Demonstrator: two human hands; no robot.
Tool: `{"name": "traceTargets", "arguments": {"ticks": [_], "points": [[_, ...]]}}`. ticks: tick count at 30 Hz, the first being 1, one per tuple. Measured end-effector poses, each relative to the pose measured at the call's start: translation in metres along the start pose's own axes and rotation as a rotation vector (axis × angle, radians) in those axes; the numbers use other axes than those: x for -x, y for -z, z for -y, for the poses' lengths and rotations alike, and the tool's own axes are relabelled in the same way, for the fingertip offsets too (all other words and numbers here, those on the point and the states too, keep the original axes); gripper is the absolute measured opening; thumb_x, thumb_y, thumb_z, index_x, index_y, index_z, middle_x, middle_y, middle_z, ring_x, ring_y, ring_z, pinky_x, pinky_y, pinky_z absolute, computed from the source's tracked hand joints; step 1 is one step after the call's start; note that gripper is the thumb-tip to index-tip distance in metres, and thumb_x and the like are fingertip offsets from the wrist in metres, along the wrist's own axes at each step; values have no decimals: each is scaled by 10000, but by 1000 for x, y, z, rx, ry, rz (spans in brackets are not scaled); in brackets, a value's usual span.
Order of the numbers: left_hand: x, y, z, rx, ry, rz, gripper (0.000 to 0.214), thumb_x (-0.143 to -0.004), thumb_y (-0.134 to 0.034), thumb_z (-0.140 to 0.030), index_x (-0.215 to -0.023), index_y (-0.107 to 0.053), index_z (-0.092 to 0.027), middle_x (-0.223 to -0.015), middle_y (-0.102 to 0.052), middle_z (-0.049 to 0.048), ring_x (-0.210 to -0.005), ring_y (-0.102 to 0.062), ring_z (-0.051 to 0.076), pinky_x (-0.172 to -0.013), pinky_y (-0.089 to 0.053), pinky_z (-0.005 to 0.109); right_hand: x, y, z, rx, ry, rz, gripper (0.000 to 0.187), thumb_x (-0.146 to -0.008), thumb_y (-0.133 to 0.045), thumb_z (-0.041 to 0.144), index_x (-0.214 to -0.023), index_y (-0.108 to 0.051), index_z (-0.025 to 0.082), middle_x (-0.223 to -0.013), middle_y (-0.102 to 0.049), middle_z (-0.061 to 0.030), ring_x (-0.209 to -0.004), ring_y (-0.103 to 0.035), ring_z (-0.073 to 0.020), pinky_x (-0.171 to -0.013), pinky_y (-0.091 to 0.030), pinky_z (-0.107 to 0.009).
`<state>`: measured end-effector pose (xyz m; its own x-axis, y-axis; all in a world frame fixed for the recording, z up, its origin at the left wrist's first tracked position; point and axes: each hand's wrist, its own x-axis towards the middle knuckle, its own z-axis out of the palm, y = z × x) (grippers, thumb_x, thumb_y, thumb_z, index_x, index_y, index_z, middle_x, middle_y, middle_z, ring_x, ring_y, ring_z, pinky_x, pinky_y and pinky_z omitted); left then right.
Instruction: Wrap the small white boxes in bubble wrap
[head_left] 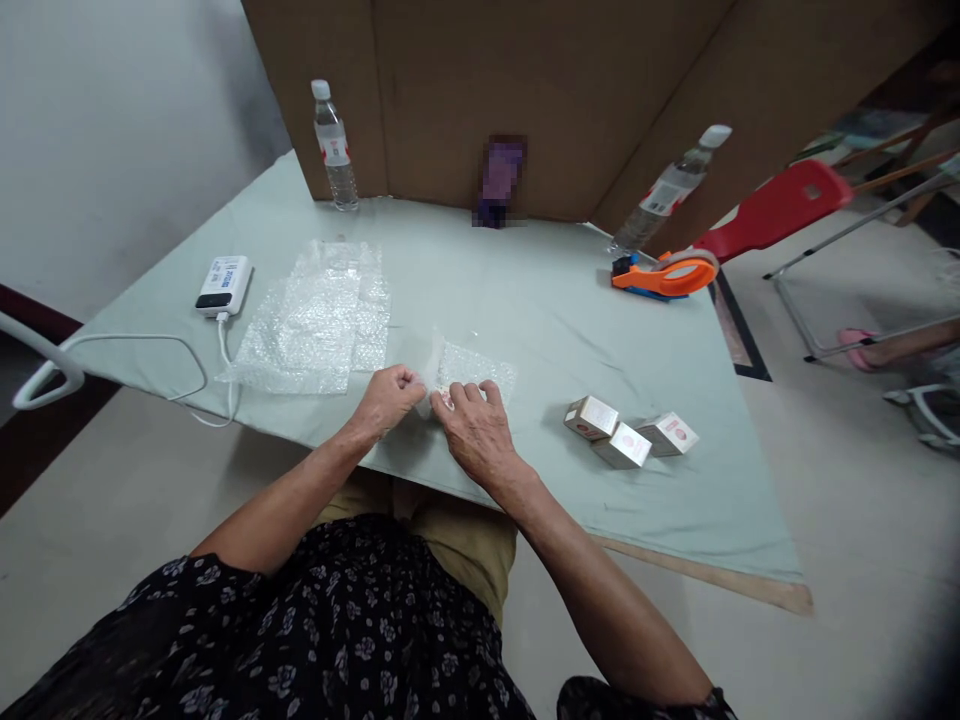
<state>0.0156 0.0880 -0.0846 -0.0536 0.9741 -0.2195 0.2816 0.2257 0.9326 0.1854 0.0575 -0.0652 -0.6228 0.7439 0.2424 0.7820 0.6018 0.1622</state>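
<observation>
A sheet of bubble wrap [480,366] lies near the front edge of the table, its left end raised. My left hand [386,402] is closed, pinching that lifted edge between thumb and fingers. Just to its right, my right hand [478,428] curls its fingers over a small pale item with reddish print [445,397], lying on the wrap. Most of that item is hidden under the fingers, so its full shape cannot be seen. More bubble wrap sheets [311,320] lie overlapped to the left. Several small white-and-brown boxes [622,447] stand to the right of my right hand.
An orange tape dispenser [667,277] and a tilted water bottle [667,195] are at back right, by a red handle-like part [780,212]. Another bottle [334,150] stands at back left. A white power bank [225,285] trails a cable. Cardboard [450,90] walls the back.
</observation>
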Motion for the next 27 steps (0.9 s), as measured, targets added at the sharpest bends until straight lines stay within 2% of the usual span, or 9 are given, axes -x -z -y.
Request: {"name": "traceTargets", "arguments": {"ticks": [4,8,12,14,16,19,21,24,27], "points": [[5,-15,-7,50,-65,48,155,-694,-586,-319,-744,-553,-176,-577,-489,-61,-512,-437,81,-520,-347,215,6,4,3,-40,-47,-11,244,-934,-443,110,-1113,-602,157,-945,-656,-106,-859,-537,-254,-957,-309,-440],[13,-12,-16,-177,-163,156,166,-725,-558,-285,-828,-614,-168,-579,-492,-54,-540,-446,103,-554,-381,237,14,6,7,-120,-91,-24,201,-892,-486,109,-1049,-607,141,-940,-663,-98,-875,-558,-247,-1015,-293,-442],[22,-1,-25,-543,-472,286,273,-686,-556,-187,-931,-676,-177,-791,-603,24,-798,-561,193,-781,-499,337,18,6,7,-198,-115,-37,225,-864,-485,66,-1014,-624,160,-990,-692,-93,-929,-589,-240,-1036,-293,-445],[27,3,-28,-707,-657,296,345,-678,-549,-145,-997,-677,-171,-973,-615,81,-974,-550,247,-914,-495,404,22,7,5,-244,-124,-66,260,-863,-489,55,-1045,-628,177,-1056,-705,-89,-1000,-598,-241,-1051,-293,-448],[30,3,-29,-818,-773,305,369,-701,-535,-114,-1048,-657,-153,-1100,-590,121,-1059,-519,270,-972,-483,431,30,7,3,-293,-161,-137,256,-873,-516,83,-1072,-634,195,-1174,-690,-94,-1133,-574,-258,-1054,-310,-450],[33,2,-28,-897,-850,335,334,-763,-500,-85,-1073,-616,-133,-1147,-580,140,-1060,-502,268,-978,-490,431,54,4,-3,-363,-414,-294,204,-916,-542,224,-1091,-643,194,-1254,-656,-121,-1183,-562,-287,-980,-395,-445],[32,2,-26,-914,-889,352,319,-796,-481,-74,-1090,-591,-130,-1163,-581,140,-1058,-495,264,-984,-490,433,73,-1,-7,-456,-673,-319,318,-932,-534,372,-1162,-624,172,-1196,-670,-140,-1008,-630,-269,-867,-462,-423],[28,3,-21,-908,-945,366,302,-850,-452,-74,-1127,-565,-119,-1207,-574,149,-1077,-486,262,-1001,-484,440,90,-11,-10,-651,-953,-161,620,-874,-545,572,-1315,-546,135,-1089,-698,-133,-744,-638,-213,-714,-489,-374],[24,3,-16,-904,-966,359,286,-882,-424,-75,-1130,-562,-110,-1222,-576,161,-1070,-484,265,-985,-491,445,84,-18,-10,-758,-1057,-56,754,-814,-574,623,-1373,-510,121,-1028,-714,-112,-691,-628,-197,-717,-482,-361]]}}
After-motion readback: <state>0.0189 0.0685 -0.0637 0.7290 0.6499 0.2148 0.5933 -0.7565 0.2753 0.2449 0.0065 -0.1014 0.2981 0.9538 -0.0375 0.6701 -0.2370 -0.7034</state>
